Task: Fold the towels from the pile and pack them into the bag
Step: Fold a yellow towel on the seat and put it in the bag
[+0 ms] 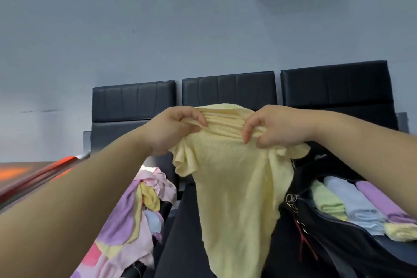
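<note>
Your left forearm leads to the left hand; it and the right hand pinch the bunched top edge of the yellow towel, fingers curled. The towel hangs between the pile, left, and the bag, right. It looks limp and light, so it is probably best gripped at the corners.

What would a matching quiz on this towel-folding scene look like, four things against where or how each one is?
Things:
1. pale yellow towel
2. unfolded towel pile
3. folded lilac towel
4. black bag

States:
a. heaped at the left
b. open, at the right
c. gripped by the left hand and right hand, hanging
d. packed in the bag

Pairs: 1-c, 2-a, 3-d, 4-b.
</note>
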`<state>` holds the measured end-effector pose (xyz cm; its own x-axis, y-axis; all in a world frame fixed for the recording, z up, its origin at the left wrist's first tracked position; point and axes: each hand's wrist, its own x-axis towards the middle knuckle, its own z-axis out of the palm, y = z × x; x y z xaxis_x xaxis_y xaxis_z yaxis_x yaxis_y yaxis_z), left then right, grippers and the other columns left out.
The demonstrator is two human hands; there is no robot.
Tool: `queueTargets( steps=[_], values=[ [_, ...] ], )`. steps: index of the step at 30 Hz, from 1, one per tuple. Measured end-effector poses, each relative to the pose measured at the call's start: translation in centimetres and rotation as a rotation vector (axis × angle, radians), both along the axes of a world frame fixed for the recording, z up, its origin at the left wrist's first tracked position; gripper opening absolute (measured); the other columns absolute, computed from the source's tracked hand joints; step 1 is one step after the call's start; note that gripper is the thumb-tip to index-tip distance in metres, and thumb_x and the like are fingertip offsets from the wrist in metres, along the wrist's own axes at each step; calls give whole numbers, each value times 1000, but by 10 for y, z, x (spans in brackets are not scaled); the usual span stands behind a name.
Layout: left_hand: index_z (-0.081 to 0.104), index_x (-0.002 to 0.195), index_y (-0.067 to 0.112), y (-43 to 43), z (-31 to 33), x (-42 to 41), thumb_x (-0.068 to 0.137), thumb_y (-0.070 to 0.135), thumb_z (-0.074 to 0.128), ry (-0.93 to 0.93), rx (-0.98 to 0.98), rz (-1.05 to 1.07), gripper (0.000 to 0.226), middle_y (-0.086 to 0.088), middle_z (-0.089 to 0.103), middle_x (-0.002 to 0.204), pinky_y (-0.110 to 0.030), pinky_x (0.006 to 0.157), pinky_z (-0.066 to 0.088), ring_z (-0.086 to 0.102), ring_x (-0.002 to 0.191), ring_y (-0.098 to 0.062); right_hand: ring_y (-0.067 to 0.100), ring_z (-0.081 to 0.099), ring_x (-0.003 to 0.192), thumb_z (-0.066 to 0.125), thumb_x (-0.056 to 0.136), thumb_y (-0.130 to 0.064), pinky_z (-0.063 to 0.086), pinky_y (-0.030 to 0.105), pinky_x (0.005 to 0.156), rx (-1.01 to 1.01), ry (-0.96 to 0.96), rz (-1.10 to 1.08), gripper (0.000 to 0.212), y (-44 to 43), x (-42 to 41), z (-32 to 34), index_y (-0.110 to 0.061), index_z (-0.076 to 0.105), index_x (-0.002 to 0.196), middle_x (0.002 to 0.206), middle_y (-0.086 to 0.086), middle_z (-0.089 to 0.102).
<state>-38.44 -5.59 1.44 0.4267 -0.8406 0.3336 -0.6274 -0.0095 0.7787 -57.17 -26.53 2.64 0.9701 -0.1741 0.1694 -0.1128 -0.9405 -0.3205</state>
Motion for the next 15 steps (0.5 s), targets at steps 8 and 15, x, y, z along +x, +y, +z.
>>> queueTargets(
  steps=[8, 15],
  values=[
    [80, 89, 30, -2, 1, 9, 80, 19, 86, -285, 342, -146, 16, 13, 73, 99, -26, 94, 52, 68, 99, -8, 10, 65, 101, 77, 83, -18, 54, 37, 93, 58, 3, 26, 33, -10, 0, -13, -49, 75, 93, 113, -29, 65],
    [77, 92, 50, -39, 0, 39, 83, 15, 79, -706, 462, 63, 36, 24, 59, 110, -29, 93, 49, 58, 100, -6, 0, 63, 93, 75, 82, -17, 52, 26, 84, -56, 145, 43, 38, -43, 33, -28, -53, 73, 94, 105, -46, 57]
  ],
)
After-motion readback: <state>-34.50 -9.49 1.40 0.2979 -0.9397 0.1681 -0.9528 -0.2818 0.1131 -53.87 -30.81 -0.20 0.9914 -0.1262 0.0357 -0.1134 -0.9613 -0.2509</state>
